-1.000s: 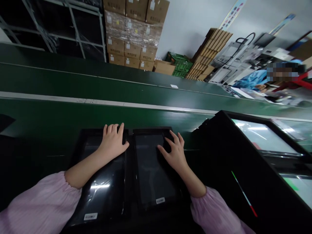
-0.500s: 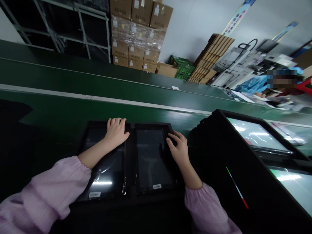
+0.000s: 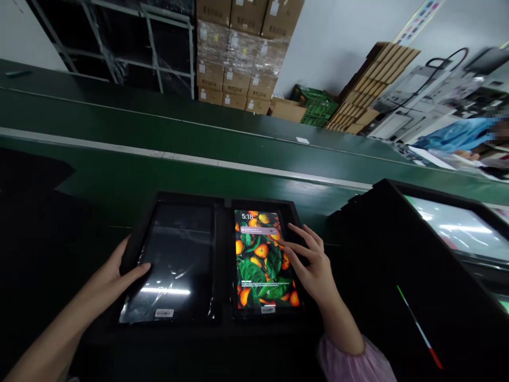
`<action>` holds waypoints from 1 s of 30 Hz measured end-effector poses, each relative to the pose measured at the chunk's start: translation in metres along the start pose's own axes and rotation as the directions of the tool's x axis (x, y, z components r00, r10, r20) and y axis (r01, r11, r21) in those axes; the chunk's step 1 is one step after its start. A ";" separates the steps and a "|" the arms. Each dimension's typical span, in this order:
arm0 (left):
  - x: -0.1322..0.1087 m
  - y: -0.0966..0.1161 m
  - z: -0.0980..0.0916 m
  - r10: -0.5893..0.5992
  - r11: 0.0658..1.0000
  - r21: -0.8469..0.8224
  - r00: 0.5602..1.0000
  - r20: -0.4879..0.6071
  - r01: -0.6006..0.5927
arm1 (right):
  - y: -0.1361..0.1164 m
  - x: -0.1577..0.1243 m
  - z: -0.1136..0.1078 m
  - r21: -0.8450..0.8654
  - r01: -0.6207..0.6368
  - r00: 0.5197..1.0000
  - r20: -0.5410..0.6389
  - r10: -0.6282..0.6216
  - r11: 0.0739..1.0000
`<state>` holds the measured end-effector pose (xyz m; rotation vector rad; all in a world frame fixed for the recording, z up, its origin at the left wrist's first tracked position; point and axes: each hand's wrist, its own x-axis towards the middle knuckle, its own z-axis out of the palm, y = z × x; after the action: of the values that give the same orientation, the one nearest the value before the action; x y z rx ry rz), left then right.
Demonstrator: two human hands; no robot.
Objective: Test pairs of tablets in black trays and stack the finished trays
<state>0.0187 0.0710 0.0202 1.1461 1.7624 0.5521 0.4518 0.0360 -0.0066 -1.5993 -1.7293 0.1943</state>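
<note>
Two black tablets lie side by side in a black holder. The left tablet (image 3: 175, 254) has a dark screen under glossy film, with a small white label (image 3: 164, 313) near its lower edge. My left hand (image 3: 119, 262) grips that tablet's left edge, thumb across the screen. The right tablet (image 3: 260, 260) is lit, showing 5:18 over a picture of oranges and leaves. My right hand (image 3: 312, 260) rests beside it, fingers apart, with the fingertips on the screen's right side.
A green conveyor belt (image 3: 199, 154) with a pale stripe runs behind the tablets. A large black-framed screen (image 3: 449, 228) stands tilted at the right. Stacked cartons (image 3: 234, 58) and shelving lie beyond the belt, and a person in a blue sleeve (image 3: 457, 135) works far right.
The right tablet's screen has lit up. My left hand has slid from the tablet's top edge to its left edge, and my right hand has moved onto the lit screen. The view has shifted.
</note>
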 end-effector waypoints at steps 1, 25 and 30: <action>-0.003 -0.002 0.003 0.006 1.000 -0.016 1.000 0.005 -0.006 | -0.001 -0.002 -0.001 -0.002 0.018 1.000 0.014 -0.018 1.000; 0.036 0.024 0.013 0.207 0.959 0.226 0.968 -0.139 -0.173 | -0.015 -0.007 0.000 -0.102 0.047 0.991 -0.122 -0.059 0.994; 0.037 0.032 0.015 0.103 0.988 0.134 0.972 -0.210 -0.076 | -0.026 -0.005 -0.002 0.015 0.067 0.990 -0.123 -0.064 0.998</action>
<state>0.0417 0.1166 0.0211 1.2980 1.9611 0.6492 0.4323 0.0254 0.0078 -1.5066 -1.6775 0.0779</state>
